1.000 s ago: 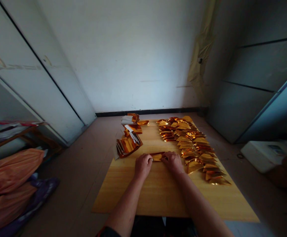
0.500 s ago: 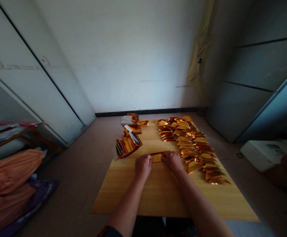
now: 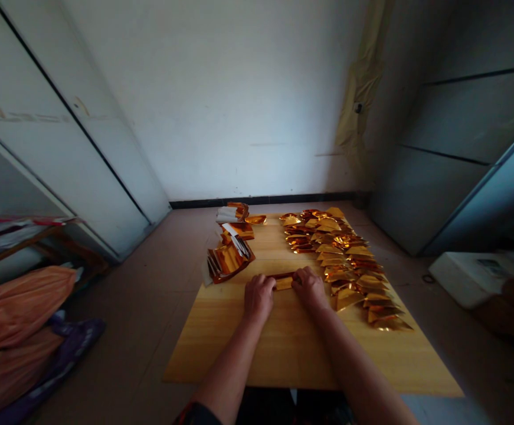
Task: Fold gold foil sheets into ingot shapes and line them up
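Note:
Both my hands rest on a wooden board [image 3: 283, 348] laid on the floor. My left hand [image 3: 259, 297] and my right hand [image 3: 308, 286] are closed on the two ends of a small folded strip of gold foil paper [image 3: 283, 283], pressing it against the board. Just left of my left hand lies a loose stack of gold foil sheets [image 3: 229, 258]. To the right of my right hand runs a long row of folded gold foil pieces [image 3: 349, 268].
More foil sheets [image 3: 234, 213] sit at the board's far left corner. White cabinet doors [image 3: 62, 147] stand on the left, orange and purple bags [image 3: 17, 330] lie at the lower left, and a white box [image 3: 473, 277] sits on the floor at the right.
My hands have stayed on the foil strip and drawn slightly closer together, so less of the strip shows between them. Nothing else has moved.

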Tool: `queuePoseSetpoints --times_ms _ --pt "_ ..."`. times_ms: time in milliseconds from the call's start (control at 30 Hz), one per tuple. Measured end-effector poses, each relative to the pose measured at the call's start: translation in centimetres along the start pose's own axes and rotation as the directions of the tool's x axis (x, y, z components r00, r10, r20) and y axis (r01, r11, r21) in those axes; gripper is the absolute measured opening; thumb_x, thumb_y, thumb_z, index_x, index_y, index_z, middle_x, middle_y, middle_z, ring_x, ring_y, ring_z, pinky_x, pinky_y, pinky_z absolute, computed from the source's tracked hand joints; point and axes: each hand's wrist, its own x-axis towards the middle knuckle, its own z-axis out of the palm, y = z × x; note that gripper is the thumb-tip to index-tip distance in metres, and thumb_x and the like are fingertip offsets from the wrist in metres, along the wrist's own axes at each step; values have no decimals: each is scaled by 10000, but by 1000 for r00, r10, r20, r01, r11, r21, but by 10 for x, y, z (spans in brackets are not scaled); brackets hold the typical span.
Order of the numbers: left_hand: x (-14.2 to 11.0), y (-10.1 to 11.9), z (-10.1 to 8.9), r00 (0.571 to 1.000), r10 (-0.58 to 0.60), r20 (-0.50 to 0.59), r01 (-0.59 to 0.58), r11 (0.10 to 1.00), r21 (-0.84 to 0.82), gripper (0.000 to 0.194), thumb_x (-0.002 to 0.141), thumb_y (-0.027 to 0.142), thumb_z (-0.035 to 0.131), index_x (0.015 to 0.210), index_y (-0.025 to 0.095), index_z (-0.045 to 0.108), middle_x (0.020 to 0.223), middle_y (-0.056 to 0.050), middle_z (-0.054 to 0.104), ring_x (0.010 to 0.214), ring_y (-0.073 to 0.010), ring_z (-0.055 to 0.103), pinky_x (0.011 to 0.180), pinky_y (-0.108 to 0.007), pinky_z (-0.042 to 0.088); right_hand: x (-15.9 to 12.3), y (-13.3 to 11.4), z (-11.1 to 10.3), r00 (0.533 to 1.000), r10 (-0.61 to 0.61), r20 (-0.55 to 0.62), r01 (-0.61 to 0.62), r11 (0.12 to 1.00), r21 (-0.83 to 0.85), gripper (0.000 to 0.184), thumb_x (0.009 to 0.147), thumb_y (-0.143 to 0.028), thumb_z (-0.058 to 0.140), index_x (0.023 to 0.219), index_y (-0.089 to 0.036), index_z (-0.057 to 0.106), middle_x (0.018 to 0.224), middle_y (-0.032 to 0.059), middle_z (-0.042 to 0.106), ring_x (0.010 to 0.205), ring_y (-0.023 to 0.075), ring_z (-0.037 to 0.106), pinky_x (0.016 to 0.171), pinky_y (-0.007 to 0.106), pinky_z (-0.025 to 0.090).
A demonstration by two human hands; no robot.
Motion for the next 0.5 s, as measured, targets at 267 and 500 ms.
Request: queuePoseSetpoints --times_ms 267,500 --pt "2 3 3 998 62 22 -64 994 88 232 839 99 449 843 220 648 858 -59 579 886 -203 513 738 -312 373 -2 -5 -5 1000 -19 22 20 999 -25 185 853 -155 484 837 -214 659 927 31 622 852 137 562 701 223 335" --pt "-8 7 5 990 143 0 -142 985 103 243 822 48 429 842 180 632 902 -77 589 919 -210 507 784 -330 395 -3 -15 0 999 34 37 -28 990 -138 185 879 -209 477 849 -234 657 926 34 632 903 159 555 716 267 312"
